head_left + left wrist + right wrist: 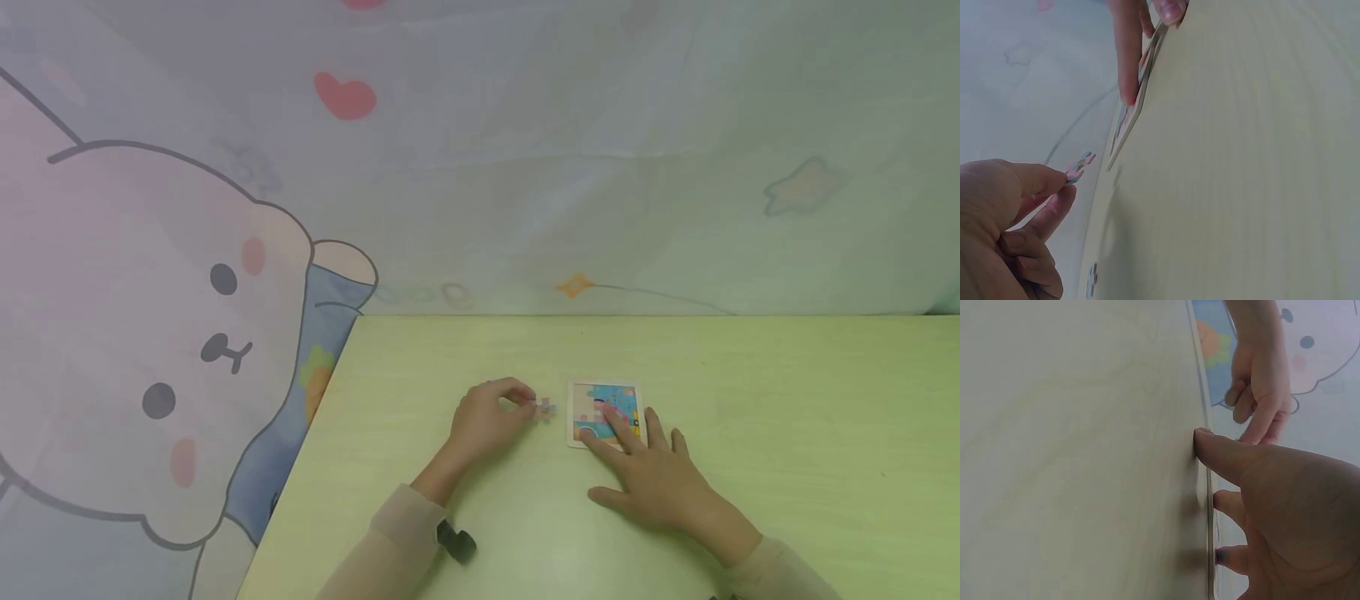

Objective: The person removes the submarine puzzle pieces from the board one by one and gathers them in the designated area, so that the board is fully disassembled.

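My left hand (pixel 491 419) pinches a small pink and blue jigsaw piece (pixel 546 409) between thumb and index finger, raised off the table in the left wrist view. Just right of it lies a square jigsaw puzzle board (pixel 571 417) with a pale frame and a partly filled blue, pink and yellow picture. My right hand (pixel 660 479) is spread at the board's lower right, its straight fingers resting on the picture and hiding some of it. The thumb sits apart, below the frame.
Another jigsaw piece (pixel 1091 279) lies on the table near my left hand. The pale yellow-green table (pixel 817 433) reaches back to a hanging cloth (pixel 525 225) printed with a bear and hearts. A dark strap end (pixel 457 542) sticks out at my left sleeve.
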`<action>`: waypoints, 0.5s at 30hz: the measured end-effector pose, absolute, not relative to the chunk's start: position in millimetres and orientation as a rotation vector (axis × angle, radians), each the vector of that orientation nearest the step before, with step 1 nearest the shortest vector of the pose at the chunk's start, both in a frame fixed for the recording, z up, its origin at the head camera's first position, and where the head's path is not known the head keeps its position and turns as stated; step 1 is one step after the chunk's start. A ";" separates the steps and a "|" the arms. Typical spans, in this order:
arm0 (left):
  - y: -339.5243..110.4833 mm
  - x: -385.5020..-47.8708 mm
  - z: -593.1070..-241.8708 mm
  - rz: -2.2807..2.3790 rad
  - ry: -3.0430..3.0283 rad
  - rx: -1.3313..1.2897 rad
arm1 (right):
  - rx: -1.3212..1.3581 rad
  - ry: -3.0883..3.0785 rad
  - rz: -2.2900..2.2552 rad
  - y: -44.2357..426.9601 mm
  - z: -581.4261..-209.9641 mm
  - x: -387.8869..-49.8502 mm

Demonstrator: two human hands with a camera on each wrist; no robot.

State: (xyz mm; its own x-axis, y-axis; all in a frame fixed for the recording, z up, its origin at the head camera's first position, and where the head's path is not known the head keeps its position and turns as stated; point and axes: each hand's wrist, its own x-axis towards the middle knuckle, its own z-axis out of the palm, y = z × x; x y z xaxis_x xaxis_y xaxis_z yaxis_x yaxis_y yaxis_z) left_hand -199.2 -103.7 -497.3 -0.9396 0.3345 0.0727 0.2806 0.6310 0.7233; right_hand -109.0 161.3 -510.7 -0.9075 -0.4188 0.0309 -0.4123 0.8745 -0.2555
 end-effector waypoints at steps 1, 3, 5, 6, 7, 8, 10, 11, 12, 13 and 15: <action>-108.5 -199.4 -498.1 1.218 2.766 0.524 | -0.672 3.017 -0.402 161.0 -510.5 -108.8; -117.9 -199.6 -499.1 1.234 2.746 0.515 | -0.675 3.015 -0.406 160.4 -509.5 -108.1; -127.3 -200.0 -501.0 1.247 2.731 0.475 | -0.679 3.019 -0.406 159.9 -509.9 -108.1; -131.9 -200.3 -501.9 1.248 2.727 0.454 | -0.680 3.021 -0.406 159.7 -509.9 -108.0; -136.3 -200.4 -502.5 1.245 2.730 0.436 | -0.682 3.022 -0.407 159.7 -510.0 -107.9; -140.2 -200.5 -502.9 1.244 2.731 0.403 | -0.683 3.022 -0.406 159.6 -510.1 -107.9; -147.3 -200.5 -503.4 1.230 2.738 0.360 | -0.685 3.026 -0.400 159.6 -510.3 -107.8; -150.1 -200.8 -503.8 1.223 2.742 0.341 | -0.686 3.030 -0.392 159.8 -510.7 -108.2; -152.4 -201.0 -503.6 1.214 2.747 0.335 | -0.685 3.031 -0.389 159.9 -510.5 -107.9; -154.3 -201.3 -503.4 1.204 2.751 0.328 | -0.687 3.035 -0.382 160.0 -510.7 -108.0; -156.9 -202.4 -503.5 1.184 2.758 0.320 | -0.686 3.041 -0.375 160.3 -511.7 -108.4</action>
